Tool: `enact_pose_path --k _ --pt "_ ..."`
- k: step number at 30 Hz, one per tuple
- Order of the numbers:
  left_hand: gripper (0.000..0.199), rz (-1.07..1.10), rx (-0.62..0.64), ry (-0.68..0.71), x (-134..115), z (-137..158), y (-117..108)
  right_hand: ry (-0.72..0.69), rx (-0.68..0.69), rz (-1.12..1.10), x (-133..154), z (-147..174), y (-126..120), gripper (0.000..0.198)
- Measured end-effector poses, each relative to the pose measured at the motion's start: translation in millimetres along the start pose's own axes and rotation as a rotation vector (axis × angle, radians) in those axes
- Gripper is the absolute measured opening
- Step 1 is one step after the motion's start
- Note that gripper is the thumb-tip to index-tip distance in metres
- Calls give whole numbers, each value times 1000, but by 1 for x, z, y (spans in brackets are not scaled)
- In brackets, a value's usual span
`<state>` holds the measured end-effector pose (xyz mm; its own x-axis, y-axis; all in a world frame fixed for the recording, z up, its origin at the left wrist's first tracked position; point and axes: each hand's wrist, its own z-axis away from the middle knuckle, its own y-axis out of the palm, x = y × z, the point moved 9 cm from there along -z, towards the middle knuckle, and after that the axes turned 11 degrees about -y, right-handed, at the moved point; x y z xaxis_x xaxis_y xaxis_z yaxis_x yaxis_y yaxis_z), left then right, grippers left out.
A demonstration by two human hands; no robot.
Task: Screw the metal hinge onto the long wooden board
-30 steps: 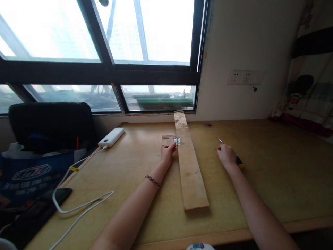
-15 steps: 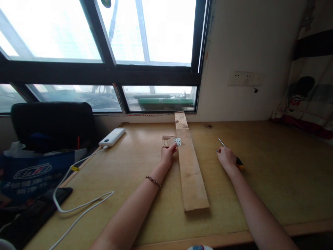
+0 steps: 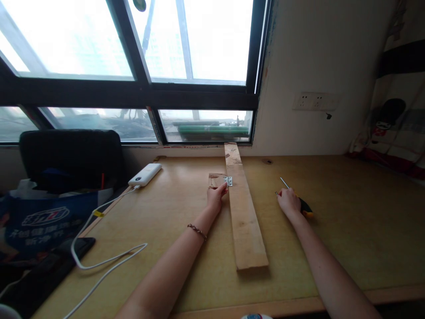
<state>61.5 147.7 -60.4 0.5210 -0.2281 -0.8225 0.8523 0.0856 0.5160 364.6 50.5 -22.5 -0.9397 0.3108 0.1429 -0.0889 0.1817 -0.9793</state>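
Note:
With fingers closed, my left hand (image 3: 215,197) holds a small wooden block (image 3: 215,178) against the left side of a long wooden board (image 3: 247,217). A silver hinge (image 3: 229,181) spans the joint, one leaf on the board and the other on the block, partly under my thumb. To the right of the board, my right hand (image 3: 288,201) rests low over the table, fingers pinched at a small metal piece (image 3: 276,193), too small to identify. A screwdriver (image 3: 306,207) with a black and yellow handle lies just beyond that hand, which hides its middle.
A white power bank (image 3: 145,174) with a white cable (image 3: 109,258) lies on the left of the table (image 3: 358,221). Past the left edge stand a black chair (image 3: 71,155) and a blue bag (image 3: 46,221). The window and wall bound the back.
The view has shifted slightly. My right hand has slid a little left relative to the screwdriver, baring more of its yellow collar. My left hand stays on the block and hinge.

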Motion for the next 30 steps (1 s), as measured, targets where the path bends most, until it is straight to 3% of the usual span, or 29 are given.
enact_pose_path --k 4,7,9,11,15,18,23,27,30 --pt "32 2 -13 -3 1 0 -1 -20 -60 22 5 0 -3 29" --pt "32 1 -24 -10 0 0 -1 -17 -149 -107 6 -2 -9 26" --pt "32 1 -40 -18 1 0 -1 9 -208 -380 7 -2 -10 19" --pt "33 9 -48 -19 1 1 -2 58 -231 -810 11 -2 -4 12" --pt "33 4 -37 -4 1 1 -1 159 -53 -1654 52 -10 15 6" --pt "32 -12 -31 4 2 -1 -2 131 47 -1917 95 -28 6 9" --pt "33 -1 -61 -9 3 -1 -3 7 -2 -1858 154 -59 -4 15" --pt "35 0 -72 -23 2 0 -3 -171 -73 -1563 181 -66 4 28" --pt "36 0 -84 -31 2 0 -3 -311 -115 -1317 189 -63 6 25"
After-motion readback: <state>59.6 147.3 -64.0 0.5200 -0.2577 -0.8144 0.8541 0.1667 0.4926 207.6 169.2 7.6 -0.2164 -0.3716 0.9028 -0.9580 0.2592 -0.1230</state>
